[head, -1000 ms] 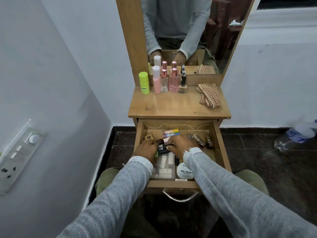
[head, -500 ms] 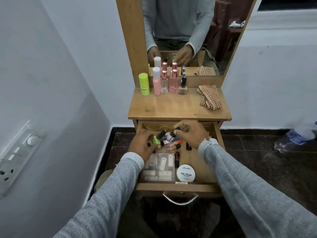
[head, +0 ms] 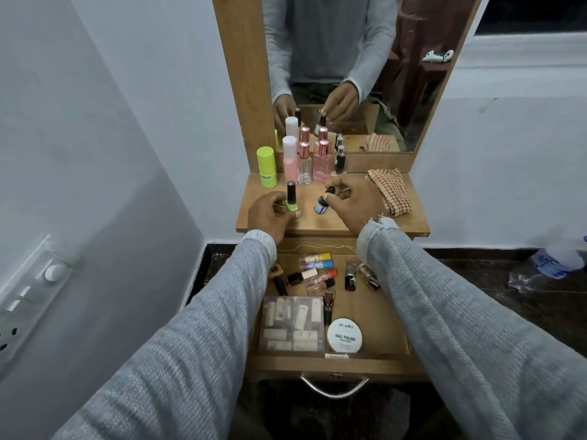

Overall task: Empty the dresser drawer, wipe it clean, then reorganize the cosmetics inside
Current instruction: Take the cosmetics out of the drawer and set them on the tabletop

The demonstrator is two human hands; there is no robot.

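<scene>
The wooden drawer [head: 330, 363] stands pulled out below the dresser top [head: 336, 222]. Over that top, my left hand [head: 270, 214] grips a green nail polish bottle [head: 291, 198] with a black cap, held upright on the wood. My right hand [head: 355, 201] pinches a small blue bottle [head: 321, 206] by its dark cap, tilted just above the surface. Inside the drawer lie several small bottles [head: 317, 276], a clear box of pale tubes [head: 292, 325] and a round white nail polish remover tin [head: 344, 336].
Along the mirror base stand a lime green bottle [head: 266, 166], a pink and white bottle [head: 289, 160] and perfume bottles [head: 322, 163]. A checked cloth [head: 389, 192] lies at the top's right. A wall is close on the left; a plastic bottle [head: 552, 263] lies on the dark floor.
Both hands have risen out of the drawer to the dresser top, each carrying a small bottle taken from among the cosmetics.
</scene>
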